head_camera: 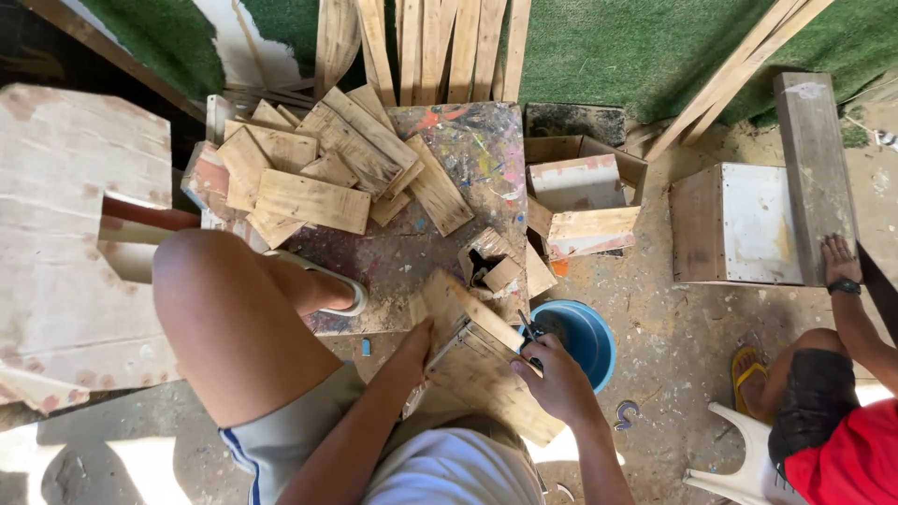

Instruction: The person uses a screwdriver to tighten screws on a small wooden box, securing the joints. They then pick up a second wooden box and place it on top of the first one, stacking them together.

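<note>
closely, both hands point(486, 360) grip a wooden piece point(477, 360) (blue bucket point(589, 337) just beside) at the bench's edge point(374, 323).

Sunlit dirt floor point(683, 346); green artificial turf point(636, 47) at twelve o'clock; white plastic chair point(739, 468) at four o'clock.
</note>
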